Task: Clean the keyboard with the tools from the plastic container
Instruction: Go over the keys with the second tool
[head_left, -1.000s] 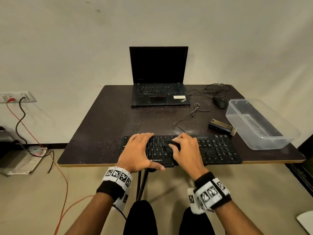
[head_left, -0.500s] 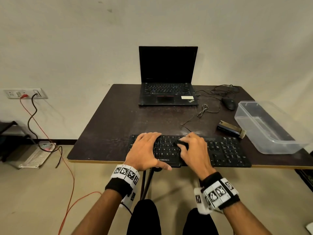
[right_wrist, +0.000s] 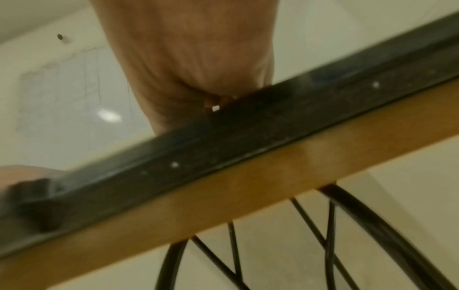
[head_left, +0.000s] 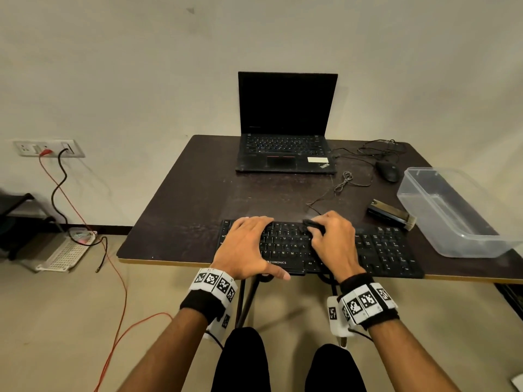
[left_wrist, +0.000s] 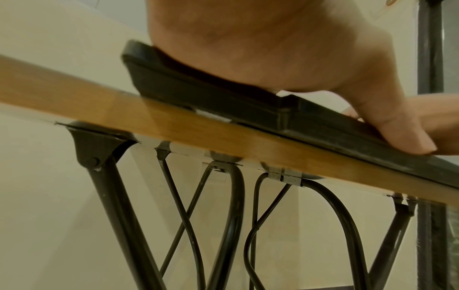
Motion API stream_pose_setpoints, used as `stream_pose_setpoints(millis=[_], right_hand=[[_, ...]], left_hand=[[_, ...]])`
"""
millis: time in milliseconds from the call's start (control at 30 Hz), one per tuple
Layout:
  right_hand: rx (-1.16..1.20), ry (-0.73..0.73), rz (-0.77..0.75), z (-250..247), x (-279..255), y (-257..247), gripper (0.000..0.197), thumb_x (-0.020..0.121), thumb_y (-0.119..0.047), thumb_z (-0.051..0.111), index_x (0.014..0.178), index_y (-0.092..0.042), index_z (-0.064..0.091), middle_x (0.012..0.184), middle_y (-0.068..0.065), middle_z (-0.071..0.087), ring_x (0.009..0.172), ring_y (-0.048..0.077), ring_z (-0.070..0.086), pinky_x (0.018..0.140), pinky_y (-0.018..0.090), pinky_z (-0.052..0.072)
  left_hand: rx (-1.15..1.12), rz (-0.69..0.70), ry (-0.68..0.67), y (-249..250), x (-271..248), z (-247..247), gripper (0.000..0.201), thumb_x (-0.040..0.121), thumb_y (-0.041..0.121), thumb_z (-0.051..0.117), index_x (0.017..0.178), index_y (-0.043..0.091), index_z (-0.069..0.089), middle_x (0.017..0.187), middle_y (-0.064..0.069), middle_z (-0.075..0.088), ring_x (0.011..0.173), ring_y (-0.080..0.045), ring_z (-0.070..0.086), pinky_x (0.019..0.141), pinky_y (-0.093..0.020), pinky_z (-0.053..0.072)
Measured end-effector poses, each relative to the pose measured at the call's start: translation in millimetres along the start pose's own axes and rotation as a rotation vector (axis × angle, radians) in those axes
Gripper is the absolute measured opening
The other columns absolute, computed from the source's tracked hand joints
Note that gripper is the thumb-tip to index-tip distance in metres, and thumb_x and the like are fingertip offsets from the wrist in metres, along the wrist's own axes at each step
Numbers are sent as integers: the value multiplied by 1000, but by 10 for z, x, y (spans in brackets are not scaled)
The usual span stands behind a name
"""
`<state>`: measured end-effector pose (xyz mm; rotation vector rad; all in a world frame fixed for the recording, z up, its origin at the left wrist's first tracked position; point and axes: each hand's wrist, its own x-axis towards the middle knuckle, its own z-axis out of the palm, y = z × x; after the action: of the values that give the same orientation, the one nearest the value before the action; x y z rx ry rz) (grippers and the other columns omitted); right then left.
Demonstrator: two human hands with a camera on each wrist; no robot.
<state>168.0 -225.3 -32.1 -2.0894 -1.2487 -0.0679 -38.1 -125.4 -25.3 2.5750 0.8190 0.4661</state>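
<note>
The left hand (head_left: 245,245) is lying flat with straight fingers on the keyboard (head_left: 376,250) at the table's (head_left: 184,222) near edge, bracing it. The right hand (head_left: 334,240) is pinching a dark cloth (head_left: 311,224), rubbing the keys. The brush (head_left: 392,214) is lying beside the container (head_left: 464,244).

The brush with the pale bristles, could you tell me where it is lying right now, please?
In the head view the brush lies on the table's right side, between the keyboard's far right corner and the plastic container.

head: high, looking down | wrists: under table edge (left_wrist: 223,137) — looking up, close
</note>
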Motion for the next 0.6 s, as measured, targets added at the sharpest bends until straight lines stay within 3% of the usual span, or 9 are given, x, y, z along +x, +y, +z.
stream_pose_setpoints(millis=[67,233,367,467,600], right_hand=[[7,-76,-53,24,-25,-46,10,94,-18,77,101,-19,84,102,2,72,92,22,65,84,31,45],[-7,-10,78,-27,110,23,13,96,-18,76,106,-17,84,107,6,73,100,27,69,90,34,50],[34,-119,-71,39,36,-95,11,96,-20,74,102,-19,84,102,1,73,94,20,66,91,36,51],[-1,5,42,-14,87,15,12,95,-18,77,104,-18,84,104,5,74,94,25,68,95,45,54],[-68,-40,-72,19,-25,-7,12,96,-20,75,103,-20,84,101,1,72,94,23,63,91,37,39]], left_hand=[[-2,4,3,-8,3,4,125,46,83,85,149,24,44,147,13,50,131,0,31,120,-21,11],[-8,-4,-6,-3,5,0,127,45,84,84,149,25,44,147,13,50,128,3,30,119,-21,12],[-4,5,-8,-25,16,27,128,44,88,81,148,25,44,146,14,50,130,1,33,120,-21,12],[0,-3,-10,-51,20,37,130,42,92,77,149,26,43,147,15,49,133,-2,34,121,-22,13],[7,-8,-7,-79,35,67,130,41,95,75,148,29,42,146,16,49,135,-6,37,123,-25,16]])
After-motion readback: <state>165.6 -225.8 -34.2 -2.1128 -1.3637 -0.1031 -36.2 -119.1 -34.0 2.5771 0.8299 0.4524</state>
